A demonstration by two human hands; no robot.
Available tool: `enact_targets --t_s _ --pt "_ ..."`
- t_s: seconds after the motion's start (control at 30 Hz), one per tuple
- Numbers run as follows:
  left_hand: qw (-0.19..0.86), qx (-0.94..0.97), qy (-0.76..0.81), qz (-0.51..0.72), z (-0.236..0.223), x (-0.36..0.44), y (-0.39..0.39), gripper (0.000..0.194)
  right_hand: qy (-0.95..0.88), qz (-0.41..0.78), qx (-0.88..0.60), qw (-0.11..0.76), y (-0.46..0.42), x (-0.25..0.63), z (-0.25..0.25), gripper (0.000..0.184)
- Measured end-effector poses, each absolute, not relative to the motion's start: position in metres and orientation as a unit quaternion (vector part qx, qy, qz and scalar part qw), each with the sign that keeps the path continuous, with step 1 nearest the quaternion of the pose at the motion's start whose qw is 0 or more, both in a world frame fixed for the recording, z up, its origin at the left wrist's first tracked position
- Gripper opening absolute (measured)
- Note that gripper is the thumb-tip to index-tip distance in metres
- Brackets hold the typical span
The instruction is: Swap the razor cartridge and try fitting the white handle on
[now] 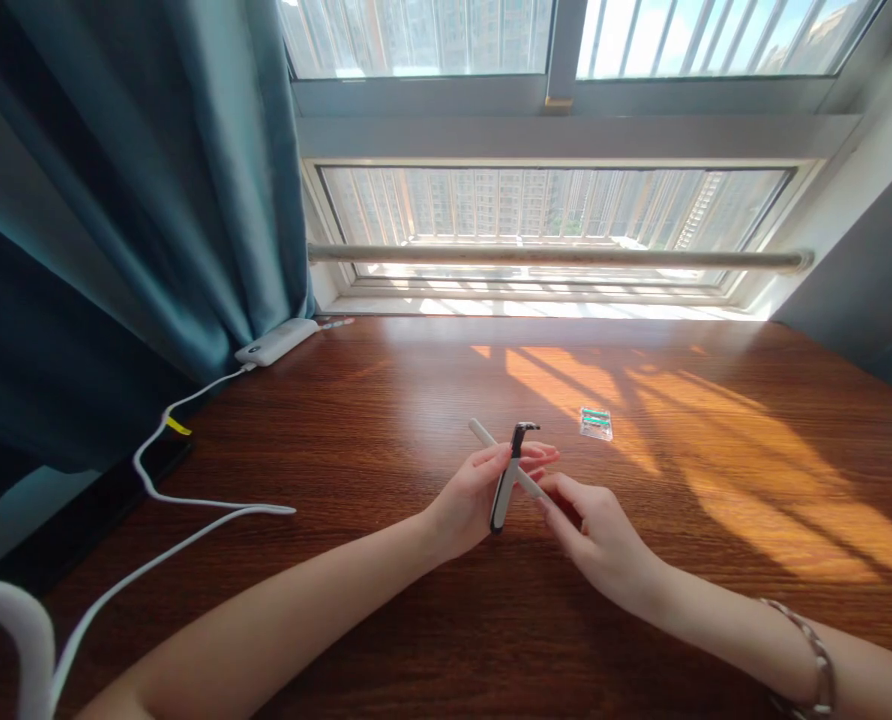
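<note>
My left hand [470, 500] grips a slim black-and-grey razor [504, 490] near its top, thumb against it and other fingers stretched out behind. The razor stands tilted, its short dark head bent to the right at the upper end. A pale, flat stick [483, 433] slants behind the razor, crossing it. My right hand [600, 535] pinches the lower right end of this stick between thumb and fingers. Whether stick and razor are joined is hidden where they cross. Beyond my hands lies a small clear plastic case [596, 424] with teal strips.
The brown wooden table [386, 640] reaches to the window ledge. At the left, a white power strip or adapter [277, 343] lies by the blue curtain [213, 180], with a white cable [191, 497] running toward me. A white curved bar [18, 630] shows at lower left.
</note>
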State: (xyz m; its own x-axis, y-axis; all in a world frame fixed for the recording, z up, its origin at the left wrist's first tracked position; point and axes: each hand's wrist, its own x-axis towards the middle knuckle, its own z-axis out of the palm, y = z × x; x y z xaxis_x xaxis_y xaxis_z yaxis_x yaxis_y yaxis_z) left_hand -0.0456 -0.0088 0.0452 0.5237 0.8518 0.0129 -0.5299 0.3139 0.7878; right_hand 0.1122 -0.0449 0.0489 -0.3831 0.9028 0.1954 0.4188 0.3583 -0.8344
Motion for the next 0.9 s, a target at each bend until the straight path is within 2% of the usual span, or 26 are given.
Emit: enact_targets --t_s 0.2,0.33,0.5,0.73,0.87,0.9 --pt "0.758 0.391 0.237 0.465 0.065 -0.05 -0.013 0.03 -0.721 0.35 -0.42 0.426 -0.032 0.088 0.062 0.02" --pt "0.757 0.397 0.263 0.447 0.059 -0.048 -0.017 0.034 -0.676 0.418 -0.416 0.442 -0.028 0.074 0.049 0.026" --pt "0.717 0.454 0.27 0.454 0.053 -0.044 -0.019 0.029 -0.647 0.439 -0.446 0.435 -0.028 0.073 0.039 0.012" --pt "0.727 0.491 0.225 0.423 0.049 -0.045 -0.018 0.04 -0.626 0.459 -0.439 0.452 -0.034 0.081 0.046 0.023" --pt "0.669 0.566 0.239 0.417 0.046 -0.048 -0.018 0.042 -0.593 0.47 -0.432 0.49 -0.037 0.077 0.044 0.012" --pt "0.657 0.577 0.242 0.42 0.046 -0.048 -0.018 0.043 -0.582 0.475 -0.429 0.501 -0.037 0.076 0.044 0.014"
